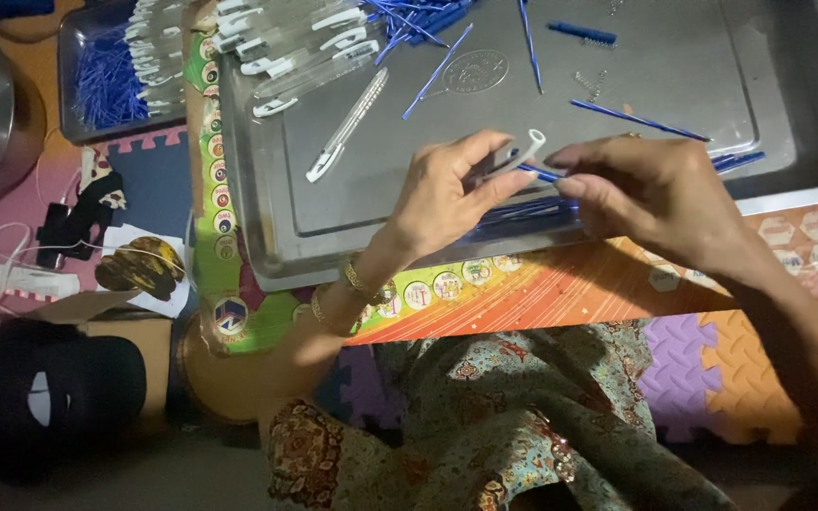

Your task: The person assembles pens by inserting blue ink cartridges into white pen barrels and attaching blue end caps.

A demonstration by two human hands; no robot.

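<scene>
Pen barrel [521, 153], a clear-white tube, is sitting pinched between the thumb and fingers of the left hand [447, 194], its open end pointing up and to the right above the near part of the metal tray [769, 189]. The left hand is curling closed around it, gold bangles showing at the wrist. Right hand [650, 189] is meeting it from the other side, fingers drawn together on a thin blue refill [546, 174] whose tip is lying just at the barrel; whether it is already inside I cannot tell. Both hands are hovering over the tray's near edge, where a bundle of blue refills [523, 220] is lying under them.

Farther up the tray, loose blue refills [641, 121] are scattering across the grey floor, a single clear pen casing [347, 125] is lying slantwise, and small metal springs [591, 85] are resting near the middle. At the far left corner a pile of clear casings [286, 43] is heaping up. Beyond, left of the tray, a smaller container [73, 76] is holding more blue refills and casings.
</scene>
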